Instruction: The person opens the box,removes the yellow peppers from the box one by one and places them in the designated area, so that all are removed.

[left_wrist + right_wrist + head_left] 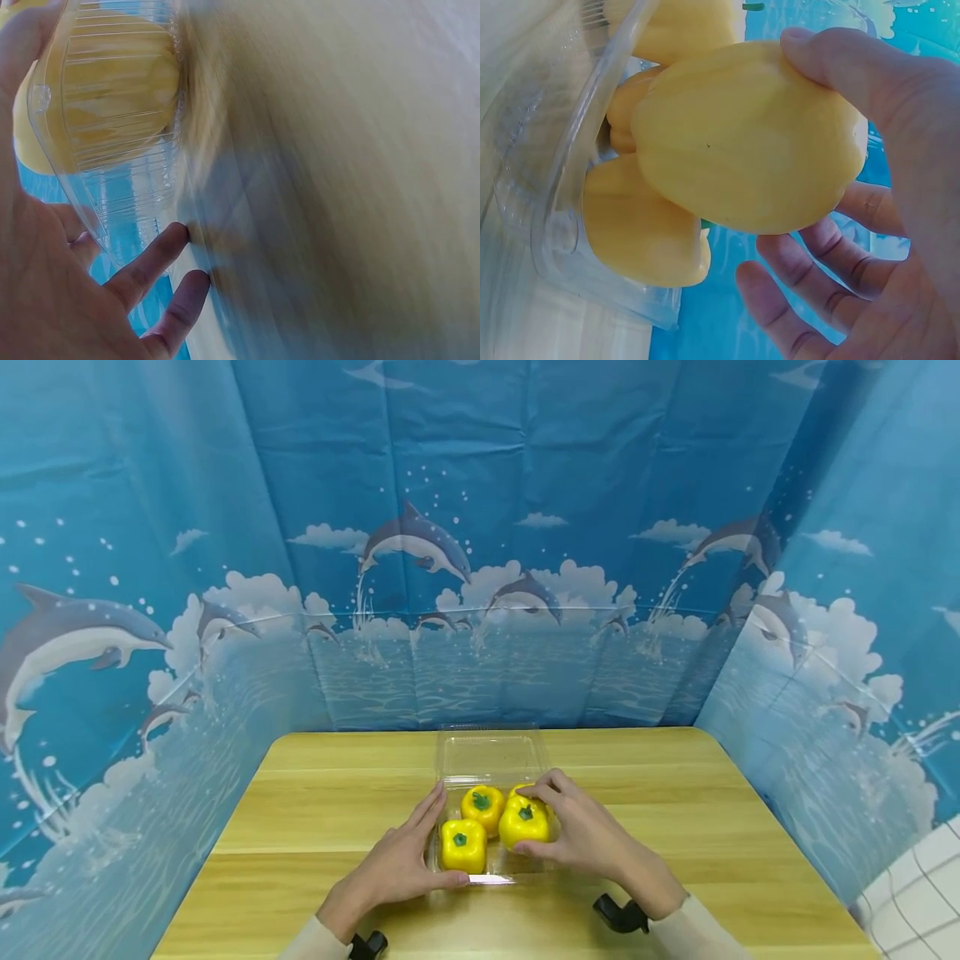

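Observation:
A clear plastic clamshell container [491, 878] lies with its lid [491, 756] folded back. My left hand [401, 856] holds its left front corner, thumb at the front rim and fingers along the left side; two fingertips reach the table in the left wrist view. My right hand [581, 827] grips a yellow bell pepper [742, 139] with a green stem between thumb and fingers. That pepper is over the right part of the container, above the others. Inside sit a front-left yellow pepper [463, 846], a back-left one [482, 806] and a back-right one [517, 791], partly hidden.
The container stands on a wooden table [322, 810] with light planks. A blue curtain [480, 668] printed with dolphins surrounds the table's back and sides. Black wrist mounts [621, 913] show at both wrists, close above the table.

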A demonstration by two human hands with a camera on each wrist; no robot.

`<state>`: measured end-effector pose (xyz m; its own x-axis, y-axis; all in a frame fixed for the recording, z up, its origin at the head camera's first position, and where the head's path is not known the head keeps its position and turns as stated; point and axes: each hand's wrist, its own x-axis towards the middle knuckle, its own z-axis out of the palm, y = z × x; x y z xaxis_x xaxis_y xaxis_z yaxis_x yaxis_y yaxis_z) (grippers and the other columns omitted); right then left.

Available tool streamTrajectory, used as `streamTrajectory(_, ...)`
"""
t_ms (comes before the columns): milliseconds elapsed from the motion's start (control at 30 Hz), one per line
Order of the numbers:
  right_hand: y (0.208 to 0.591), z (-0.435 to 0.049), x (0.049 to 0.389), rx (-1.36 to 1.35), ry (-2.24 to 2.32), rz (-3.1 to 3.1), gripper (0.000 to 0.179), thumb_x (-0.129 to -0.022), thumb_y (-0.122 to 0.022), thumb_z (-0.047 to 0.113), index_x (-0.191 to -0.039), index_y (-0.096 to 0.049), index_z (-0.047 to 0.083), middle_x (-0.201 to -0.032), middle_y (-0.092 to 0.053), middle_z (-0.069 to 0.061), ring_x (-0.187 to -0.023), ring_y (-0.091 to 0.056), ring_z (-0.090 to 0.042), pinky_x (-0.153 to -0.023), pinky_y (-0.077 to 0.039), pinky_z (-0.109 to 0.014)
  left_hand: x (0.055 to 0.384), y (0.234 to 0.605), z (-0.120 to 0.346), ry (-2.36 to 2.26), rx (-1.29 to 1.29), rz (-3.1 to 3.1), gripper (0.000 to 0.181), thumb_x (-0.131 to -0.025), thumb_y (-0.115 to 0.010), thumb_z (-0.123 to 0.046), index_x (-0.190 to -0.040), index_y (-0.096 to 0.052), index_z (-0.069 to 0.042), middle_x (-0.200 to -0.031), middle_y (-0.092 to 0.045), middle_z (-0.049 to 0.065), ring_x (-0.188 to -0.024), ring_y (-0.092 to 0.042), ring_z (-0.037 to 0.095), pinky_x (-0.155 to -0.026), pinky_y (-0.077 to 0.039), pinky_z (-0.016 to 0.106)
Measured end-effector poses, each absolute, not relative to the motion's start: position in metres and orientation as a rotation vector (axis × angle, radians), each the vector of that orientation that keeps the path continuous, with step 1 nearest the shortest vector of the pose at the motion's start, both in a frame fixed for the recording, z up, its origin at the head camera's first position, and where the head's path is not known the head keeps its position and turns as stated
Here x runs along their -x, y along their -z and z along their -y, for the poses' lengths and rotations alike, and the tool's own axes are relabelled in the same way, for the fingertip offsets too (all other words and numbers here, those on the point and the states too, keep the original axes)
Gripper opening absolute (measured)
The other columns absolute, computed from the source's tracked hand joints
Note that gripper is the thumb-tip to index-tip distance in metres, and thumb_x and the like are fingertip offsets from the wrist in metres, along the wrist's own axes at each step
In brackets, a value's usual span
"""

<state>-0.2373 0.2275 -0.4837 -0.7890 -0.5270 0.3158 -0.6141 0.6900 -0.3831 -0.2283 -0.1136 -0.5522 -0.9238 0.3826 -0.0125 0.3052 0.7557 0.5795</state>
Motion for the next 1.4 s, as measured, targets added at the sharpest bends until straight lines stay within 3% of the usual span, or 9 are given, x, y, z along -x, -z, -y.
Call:
streamTrajectory(200, 0.481, -0.231, 0.24, -0.925, -0.727, 2.732, 0.069, -0.096, -0.095, 0.06, -0.148, -0.077, 0.02, -0.134, -0.066, 0.002, -0.115, -0.069, -0.014, -0.093, -0.067, -0.037, 0.228, 0.553, 0.115, -0.912, -0.552, -2.832, 0.136, -0.09, -0.083, -0.086, -0.19, -0.014, -0.025, -0.199, 0.001, -0.014, -0.165, -0.055, 0.049, -0.125, -0.035, 0.095)
streamTrajectory(533, 0.474, -0.237, 0.241, -0.921, -0.766, 2.734, 0.073, -0.096, -0.095, 0.06, -0.153, -0.075, 0.02, -0.132, -0.066, 0.003, -0.111, -0.068, -0.011, -0.089, -0.064, -0.031, 0.23, 0.555, 0.115, -0.907, -0.553, -2.835, 0.136, -0.089, -0.083, -0.087, -0.19, -0.014, -0.027, -0.199, 0.0, -0.013, -0.168, -0.051, 0.048, -0.125, -0.034, 0.096)
streamTrajectory(800, 0.47, -0.24, 0.244, -0.911, -0.808, 2.745, 0.066, -0.096, -0.096, 0.057, -0.149, -0.076, 0.023, -0.128, -0.066, 0.006, -0.112, -0.067, -0.01, -0.096, -0.068, -0.042, 0.229, 0.555, 0.116, -0.913, -0.557, -2.821, 0.136, -0.09, -0.083, -0.087, -0.19, -0.014, -0.025, -0.2, 0.0, -0.01, -0.169, -0.05, 0.049, -0.125, -0.033, 0.096)
streamTrajectory(1400, 0.458, -0.253, 0.251, -0.928, -0.786, 2.712, 0.063, -0.097, -0.096, 0.052, -0.148, -0.077, 0.021, -0.126, -0.066, 0.007, -0.11, -0.065, -0.008, -0.097, -0.067, -0.042, 0.231, 0.556, 0.115, -0.922, -0.57, -2.833, 0.137, -0.089, -0.081, -0.088, -0.19, -0.012, -0.027, -0.199, 0.001, -0.012, -0.168, -0.051, 0.049, -0.125, -0.034, 0.096)
